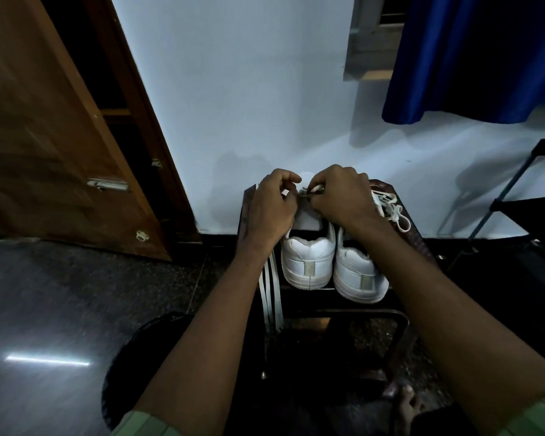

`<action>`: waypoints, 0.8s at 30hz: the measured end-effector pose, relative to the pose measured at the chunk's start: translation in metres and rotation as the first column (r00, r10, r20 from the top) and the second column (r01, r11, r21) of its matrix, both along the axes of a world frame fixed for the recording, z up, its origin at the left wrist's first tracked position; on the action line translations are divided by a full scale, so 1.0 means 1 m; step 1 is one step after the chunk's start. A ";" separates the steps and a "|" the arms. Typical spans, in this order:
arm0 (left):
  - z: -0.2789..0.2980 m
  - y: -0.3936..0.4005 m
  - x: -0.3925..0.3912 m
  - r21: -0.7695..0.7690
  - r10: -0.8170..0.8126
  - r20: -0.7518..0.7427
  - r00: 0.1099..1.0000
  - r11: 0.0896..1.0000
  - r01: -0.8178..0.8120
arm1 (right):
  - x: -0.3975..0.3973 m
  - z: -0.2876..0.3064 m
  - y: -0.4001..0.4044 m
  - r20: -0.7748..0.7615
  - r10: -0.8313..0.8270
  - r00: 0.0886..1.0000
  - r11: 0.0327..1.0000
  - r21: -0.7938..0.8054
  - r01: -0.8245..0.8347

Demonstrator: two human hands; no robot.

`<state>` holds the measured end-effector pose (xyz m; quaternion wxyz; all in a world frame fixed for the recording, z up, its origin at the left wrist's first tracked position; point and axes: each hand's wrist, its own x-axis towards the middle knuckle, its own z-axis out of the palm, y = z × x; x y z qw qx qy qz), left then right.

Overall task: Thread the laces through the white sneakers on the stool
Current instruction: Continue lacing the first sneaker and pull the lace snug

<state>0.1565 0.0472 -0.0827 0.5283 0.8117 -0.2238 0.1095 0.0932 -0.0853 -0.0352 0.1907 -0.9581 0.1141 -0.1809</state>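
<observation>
Two white sneakers stand side by side on a dark stool point(417, 243), heels toward me. Over the front of the left sneaker point(307, 262), my left hand point(272, 212) and my right hand point(340, 196) both have their fingers curled and pinch a white lace point(309, 191) between them. The eyelets are hidden under my hands. Loose ends of that lace point(272, 294) hang down past the stool's left edge. The right sneaker point(359, 278) is untouched. A second white lace point(390, 209) lies bunched on the stool to its right.
A pale wall rises just behind the stool. A brown wooden door point(60, 152) stands open at the left. A blue curtain point(472, 58) hangs at the upper right, and a black metal rack point(516, 202) stands at the right. The floor is dark and glossy.
</observation>
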 end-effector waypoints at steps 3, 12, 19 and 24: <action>0.000 0.001 0.001 -0.017 0.019 0.000 1.000 1.000 -0.019 | 0.001 0.000 -0.006 0.141 0.068 0.988 0.929 0.352 -0.114; 0.001 -0.001 0.000 -0.019 0.021 -0.003 1.000 1.000 -0.021 | -0.004 0.019 -0.029 0.237 -0.051 0.970 0.466 0.865 -0.187; 0.002 0.000 -0.002 -0.011 0.023 0.008 1.000 1.000 -0.023 | 0.003 -0.005 -0.001 -0.043 0.085 0.995 0.996 0.028 -0.084; 0.003 0.000 -0.003 -0.013 0.025 0.004 1.000 1.000 -0.025 | 0.006 -0.007 -0.004 0.089 0.026 0.996 0.972 0.229 -0.045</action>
